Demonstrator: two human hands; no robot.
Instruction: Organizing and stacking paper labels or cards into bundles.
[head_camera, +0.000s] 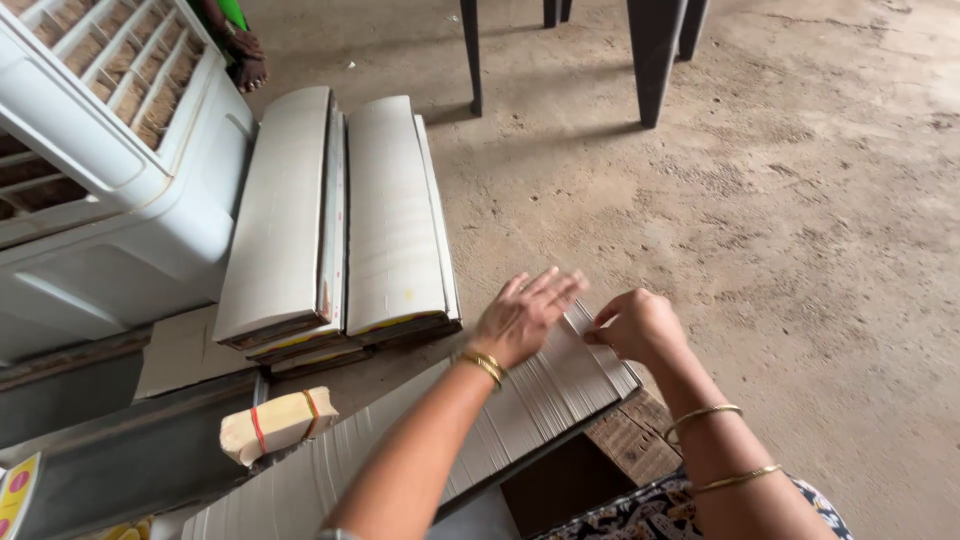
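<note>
Concrete floor (800, 200), dusty; dark chair legs (655, 60) at top. Long fanned row of white card sheets (540, 390) runs lower centre on a wooden surface (630, 440). Left hand (520, 315) open, flat on the row's far end; right hand (640, 325) closed, pinching a sheet edge. Two finished-looking stacks (340, 220) lie centre left, rubber-banded bundle (278, 424) lower left. Most of the row looks unsorted. White cooler (120, 200) upper left.
</note>
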